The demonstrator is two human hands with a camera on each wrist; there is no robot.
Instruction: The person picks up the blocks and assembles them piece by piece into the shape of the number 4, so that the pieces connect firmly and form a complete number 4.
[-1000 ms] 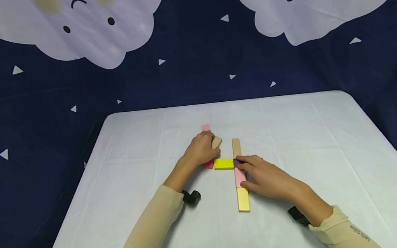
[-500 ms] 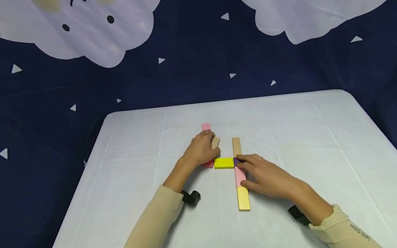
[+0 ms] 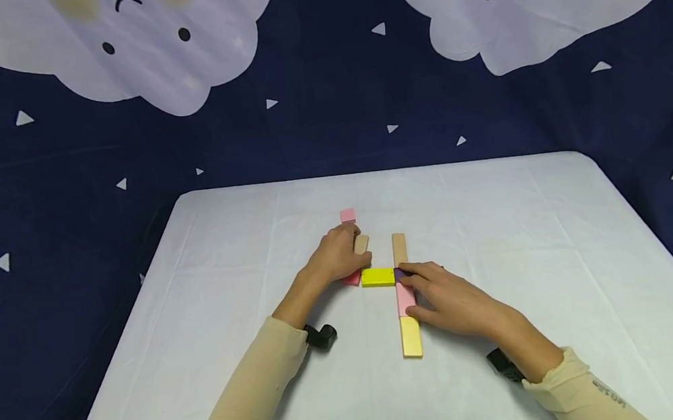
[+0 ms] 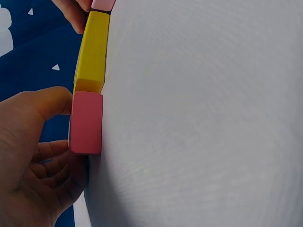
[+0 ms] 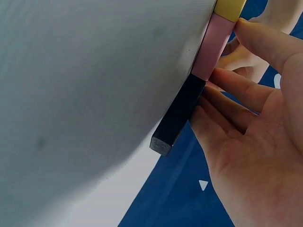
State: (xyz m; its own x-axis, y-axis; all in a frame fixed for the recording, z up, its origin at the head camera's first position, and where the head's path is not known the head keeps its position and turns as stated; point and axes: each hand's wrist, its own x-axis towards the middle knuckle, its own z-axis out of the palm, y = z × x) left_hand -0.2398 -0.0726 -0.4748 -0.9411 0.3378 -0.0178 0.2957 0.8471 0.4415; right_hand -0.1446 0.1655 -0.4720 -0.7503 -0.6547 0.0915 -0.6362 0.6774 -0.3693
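Observation:
My left hand holds a tan wooden block at its thumb and fingertips, beside a row partly hidden under the hand. A pink block shows at that row's far end and a red block at its near end. A bright yellow block bridges to a second row, made of a tan block, a dark purple block, a light pink block and a pale yellow block. Along its right side, my right hand rests extended fingertips on the purple and pink blocks.
The blocks lie on a white-covered table. A dark blue backdrop with white clouds and small triangles hangs behind it. Black wrist cameras sit below the left hand and the right wrist.
The tan block at my left hand has turned from a slant to stand nearly in line with the left row. My right hand has stayed in place.

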